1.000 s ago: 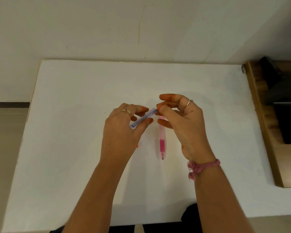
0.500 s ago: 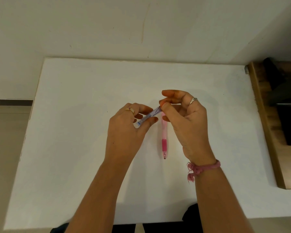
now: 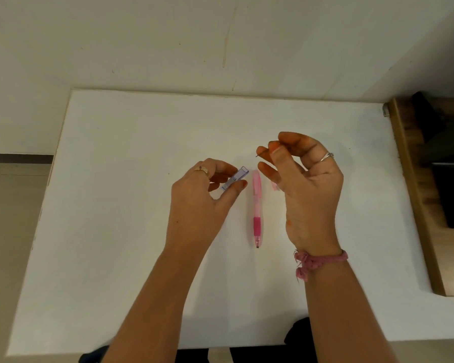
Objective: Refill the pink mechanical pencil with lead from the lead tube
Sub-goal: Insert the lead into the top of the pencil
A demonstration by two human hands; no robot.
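The pink mechanical pencil lies on the white table between my hands, its tip toward me. My left hand holds the small clear lead tube, its open end pointing up and right, just left of the pencil's top. My right hand is raised to the right of the pencil, thumb and forefinger pinched on a thin dark lead whose end sticks out to the left. A small pink piece, perhaps the pencil's cap, lies partly hidden under my right hand.
A wooden surface with dark metal objects adjoins the table's right edge. A pale wall rises behind the table's far edge. To the left is the floor.
My right hand has pulled away from the tube's mouth, up and to the right, with a lead pinched in its fingers. The left hand still holds the tube, now tilted lower.
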